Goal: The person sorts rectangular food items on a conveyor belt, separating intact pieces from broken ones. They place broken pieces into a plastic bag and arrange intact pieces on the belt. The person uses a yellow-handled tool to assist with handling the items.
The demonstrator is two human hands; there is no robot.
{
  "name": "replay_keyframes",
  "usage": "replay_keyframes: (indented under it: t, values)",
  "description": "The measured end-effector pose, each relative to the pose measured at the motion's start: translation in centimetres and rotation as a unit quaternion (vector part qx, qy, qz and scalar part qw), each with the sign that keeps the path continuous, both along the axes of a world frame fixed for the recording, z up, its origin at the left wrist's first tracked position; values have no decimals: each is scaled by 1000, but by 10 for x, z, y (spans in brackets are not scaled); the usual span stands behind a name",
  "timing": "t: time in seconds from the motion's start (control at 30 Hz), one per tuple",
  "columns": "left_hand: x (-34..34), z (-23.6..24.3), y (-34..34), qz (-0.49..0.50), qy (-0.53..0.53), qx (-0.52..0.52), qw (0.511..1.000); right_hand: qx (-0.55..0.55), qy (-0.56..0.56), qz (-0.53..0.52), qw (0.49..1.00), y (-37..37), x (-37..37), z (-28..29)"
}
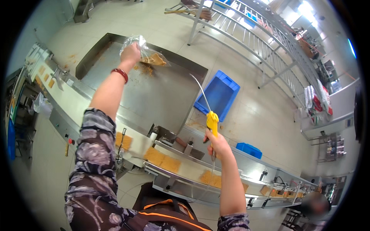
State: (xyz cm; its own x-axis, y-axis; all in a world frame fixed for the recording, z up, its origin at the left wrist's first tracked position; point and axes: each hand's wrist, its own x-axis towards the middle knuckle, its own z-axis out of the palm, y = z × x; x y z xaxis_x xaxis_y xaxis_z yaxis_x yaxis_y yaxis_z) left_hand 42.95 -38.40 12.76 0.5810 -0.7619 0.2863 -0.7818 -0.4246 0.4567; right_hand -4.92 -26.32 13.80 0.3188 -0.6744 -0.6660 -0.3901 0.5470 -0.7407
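Left hand (131, 54) clutches, over the rimmed steel bench (163, 94), a clear plastic bag (153, 58), likely light, limp and slippery, best held by its bunched top, while the right hand (219, 145) grips a yellow blow gun (212, 119).

The left hand (131, 53) hides part of the clear bag (155, 59); a person's head (316, 205) at right is blurred; the right sleeve (233, 221) runs off the near edge.

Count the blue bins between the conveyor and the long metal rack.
2: the larger bin beside the metal tray, partly behind the yellow air gun in the right hand; the smaller bin farther right, just past the conveyor. Others may be hidden.
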Motion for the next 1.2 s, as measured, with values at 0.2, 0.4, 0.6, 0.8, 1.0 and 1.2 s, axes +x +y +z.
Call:
replay_keyframes:
  t: [0.2,0.4,0.6,0.8,1.0,1.2]
  values:
    - [76,121,73,8,-84,-104,991,57,-51,83,994,-16,78,-32]
    - [110,206,183,-15,-118,-106,987,157,-43,202,966,64,68,-38]
    - [117,224,284,89,-212,-96,969,136,-111,145,974,36,94,-36]
    - [108,224,317,141,-190,-31,971,137,-225,23,964,-97,205,-45]
    - [135,195,365,150,-244,-24,958,124,-161,104,973,-105,293,-64]
    - [140,197,382,153,-223,-7,963,95,-45,399,911,-66,288,-75]
